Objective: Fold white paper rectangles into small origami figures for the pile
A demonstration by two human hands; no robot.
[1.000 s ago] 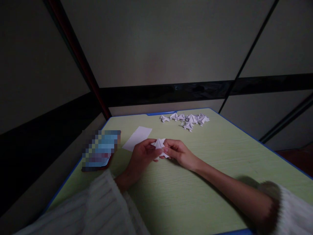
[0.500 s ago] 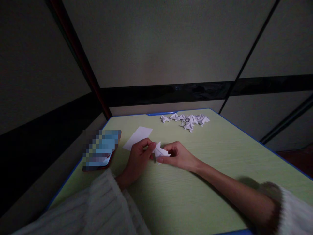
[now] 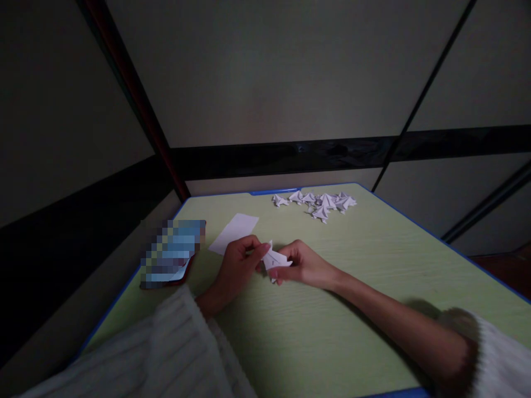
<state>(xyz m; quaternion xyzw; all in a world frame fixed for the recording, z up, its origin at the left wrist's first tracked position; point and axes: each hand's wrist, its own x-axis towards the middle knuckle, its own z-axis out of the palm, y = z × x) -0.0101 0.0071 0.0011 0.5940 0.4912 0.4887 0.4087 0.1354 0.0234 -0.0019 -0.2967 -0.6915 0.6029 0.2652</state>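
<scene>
Between my hands is a small piece of folded white paper (image 3: 275, 258) with pointed corners, held just above the table. My left hand (image 3: 239, 266) pinches its upper left part between thumb and fingers. From the right, my right hand (image 3: 305, 265) grips its lower right edge, thumb on the near side. My fingers cover parts of the folds. Just beyond my left hand lies a flat sheet of white paper (image 3: 235, 230). Several folded white paper figures (image 3: 326, 202) sit in a cluster at the far side of the table.
A phone (image 3: 176, 254) with a blurred screen and red edge lies at the table's left. The light green table (image 3: 332, 337) has a blue rim and stands against pale panels (image 3: 269, 83) with a dark band.
The folded paper has shifted slightly right and turned a little. My left thumb has slid further over its upper part, and my right fingertips now show beneath it.
</scene>
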